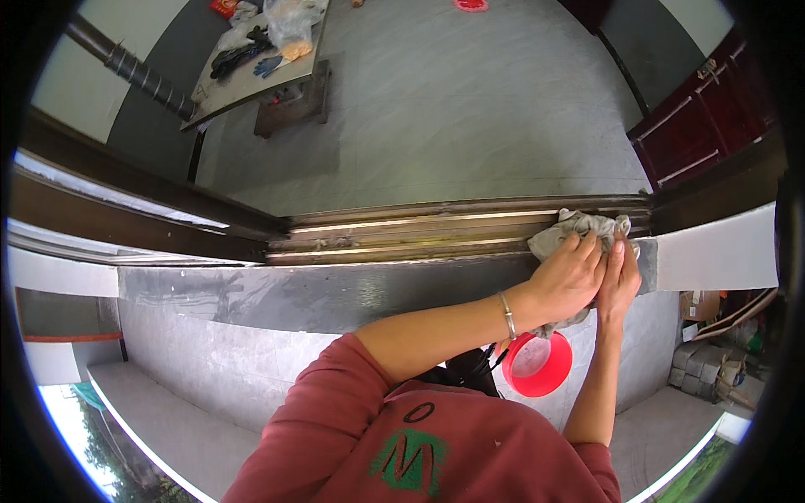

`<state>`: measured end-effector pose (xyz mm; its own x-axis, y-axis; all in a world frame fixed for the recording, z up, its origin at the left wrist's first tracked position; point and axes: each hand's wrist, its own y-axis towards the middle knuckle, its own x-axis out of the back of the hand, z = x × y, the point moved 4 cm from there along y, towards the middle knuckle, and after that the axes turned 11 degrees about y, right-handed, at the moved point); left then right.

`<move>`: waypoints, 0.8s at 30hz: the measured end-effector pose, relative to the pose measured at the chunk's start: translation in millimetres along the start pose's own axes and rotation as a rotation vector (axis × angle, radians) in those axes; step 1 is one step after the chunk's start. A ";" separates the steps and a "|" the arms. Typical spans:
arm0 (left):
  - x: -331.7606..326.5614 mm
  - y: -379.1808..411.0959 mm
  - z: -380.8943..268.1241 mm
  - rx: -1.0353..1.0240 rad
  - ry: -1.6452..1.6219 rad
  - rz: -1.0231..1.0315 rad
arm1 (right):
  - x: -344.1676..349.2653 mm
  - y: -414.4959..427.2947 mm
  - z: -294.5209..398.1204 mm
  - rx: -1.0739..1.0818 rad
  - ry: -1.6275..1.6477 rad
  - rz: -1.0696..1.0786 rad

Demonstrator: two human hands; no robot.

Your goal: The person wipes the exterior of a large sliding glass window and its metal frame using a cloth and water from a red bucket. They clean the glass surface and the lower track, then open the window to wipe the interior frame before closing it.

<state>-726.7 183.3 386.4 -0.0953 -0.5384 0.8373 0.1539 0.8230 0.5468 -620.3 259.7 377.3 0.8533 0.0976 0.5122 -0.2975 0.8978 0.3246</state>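
Note:
A crumpled grey-white cloth (585,225) lies bunched over the right end of the window's sliding track (409,232). My left hand (566,273), a bracelet at its wrist, grips the cloth from above. Close against it, my right hand (619,276) has its fingers on the same cloth. Part of the cloth hangs below both hands over the dark stone sill (314,289). Dirt shows in the grooves toward the left end of the track. Some fingertips are hidden in the cloth folds.
A red bucket (541,377) with cloudy liquid stands on the floor below my hands. Brown sliding window frames (126,220) are at the left. Beyond the sill, a table (251,94) holds gloves and plastic bags. A dark red door (710,113) is at the far right.

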 end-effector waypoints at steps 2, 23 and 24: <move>15.5 -21.9 17.9 0.013 -0.012 -0.041 | -17.0 -11.9 26.6 0.019 -0.018 0.058; 167.6 -217.5 119.4 0.713 0.508 0.028 | -250.1 -83.6 241.9 0.911 0.445 0.559; 164.1 -214.7 120.0 0.727 0.499 0.018 | -247.2 -80.8 238.0 0.910 0.431 0.566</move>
<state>-893.4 -60.0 407.0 0.3684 -0.4009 0.8388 -0.5287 0.6519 0.5437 -909.1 60.9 413.7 0.5229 0.6829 0.5101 -0.7330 0.0546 0.6781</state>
